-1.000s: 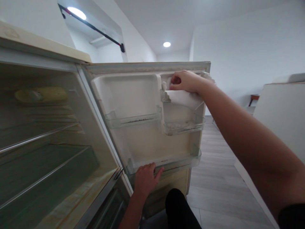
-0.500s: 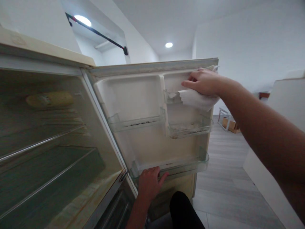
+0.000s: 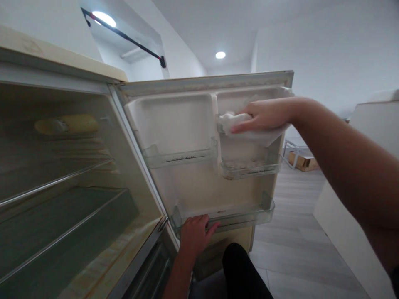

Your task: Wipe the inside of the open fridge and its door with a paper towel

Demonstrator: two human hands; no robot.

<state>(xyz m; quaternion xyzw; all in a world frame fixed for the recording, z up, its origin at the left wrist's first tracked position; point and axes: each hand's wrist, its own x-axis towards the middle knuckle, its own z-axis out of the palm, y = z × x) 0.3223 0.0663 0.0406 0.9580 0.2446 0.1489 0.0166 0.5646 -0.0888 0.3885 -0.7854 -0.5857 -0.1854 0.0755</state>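
Head view, right hand: my right hand (image 3: 264, 114) has come down since half a second ago, from the back of the top right pocket (image 3: 221, 123) to its left end; my fingers are closed on a white cloth (image 3: 234, 119), thumb side forward.
White cloth: it now covers the pocket's left end, where the ragged edge showed in the earlier frame.
Cloth's direction: its long axis runs sideways along the pocket; the bunched end points left toward the door's middle divider (image 3: 214, 112), the looser part trails right under my palm and sags at its lower edge.
Left hand: my left hand (image 3: 193, 234) stays at the bottom door bin (image 3: 249, 219), fingers bent at its front rim, thumb out to the right; I cannot tell whether they grip it.
Middle right bin: this clear bin (image 3: 249, 169) has specks of dirt along its base.
Left bin: dark lettering marks the front of this clear door bin (image 3: 181, 158).
Fridge compartment: this compartment (image 3: 120, 135) holds glass shelves (image 3: 62, 228) and a yellowish cylindrical fitting (image 3: 68, 125) high at the back.
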